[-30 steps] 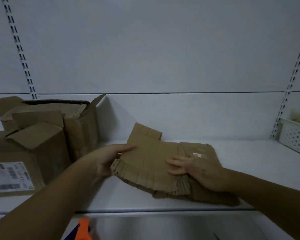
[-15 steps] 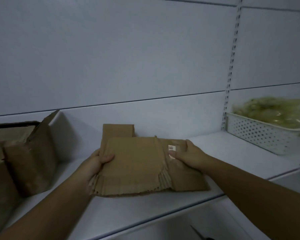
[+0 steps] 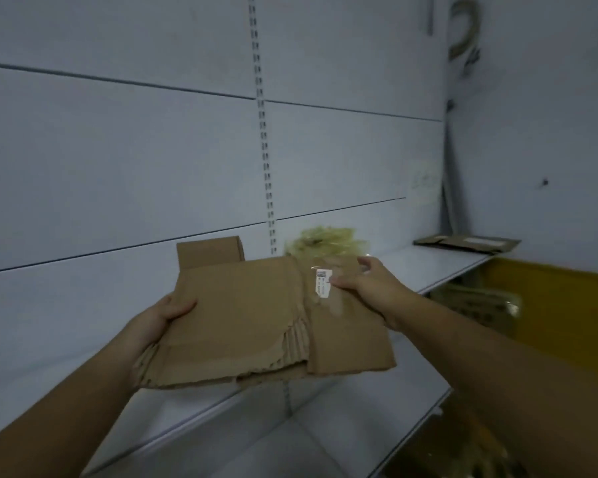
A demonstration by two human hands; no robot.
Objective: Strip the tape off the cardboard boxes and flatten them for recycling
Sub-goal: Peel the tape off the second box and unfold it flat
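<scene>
The left hand (image 3: 163, 317) had its thumb laid over the top face at the left edge of the flattened cardboard box (image 3: 249, 315). Its remaining fingers were hidden beneath, presumably clamping from below. The right hand (image 3: 363, 282) pinched the upper right corner, thumb pressed just beside a white label (image 3: 322, 282) and fingers curled round the far edge.

The box was held in the air at the centre of the frame, roughly level, above and in front of the shelf (image 3: 428, 267). A torn corrugated edge (image 3: 290, 343) ran along its lower middle.

Behind it lay a yellowish crumpled mass (image 3: 325, 241), too blurred to identify. A second flat piece of cardboard (image 3: 466, 243) rested at the shelf's far end, right of centre.

Risks, as judged:
- A glossy patch near the label suggested tape not yet stripped.
- With only edge grips, the torn layers could sag, separate or slip free.
- Pulling on the weakened seam could rip the panel further.
</scene>
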